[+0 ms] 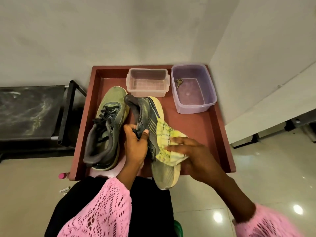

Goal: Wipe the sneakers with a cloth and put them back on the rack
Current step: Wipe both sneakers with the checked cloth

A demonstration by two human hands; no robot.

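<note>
Sneaker in hand (153,117): green-grey, tipped on its side over the near half of the red tray (220,134), heel toward the wall, toe hanging past the tray's front edge toward the person's lap. That tilt turns the outer flank and pale sole edge up to the cloth, likely the reason for it.

Left hand (135,144): fingers curled round the laces and tongue area, thumb on the upper. It steadies the shoe against the wiping.

Right hand (186,149): fingers fairly straight, spread flat on the yellow checked cloth (165,139), pressing it to the shoe's side. No pinch visible. Flat palm suits broad strokes.

Second sneaker (104,127): upright on the tray just left of the first, laces up, close enough to touch or nearly so. It looks dusty; probably waiting its turn.

Behind: clear plastic tub (147,84) and purple tub (193,88) with a key (179,82) inside, against the tray's far wall. Dark rack (32,110) beside the tray at left, near for the return.
</note>
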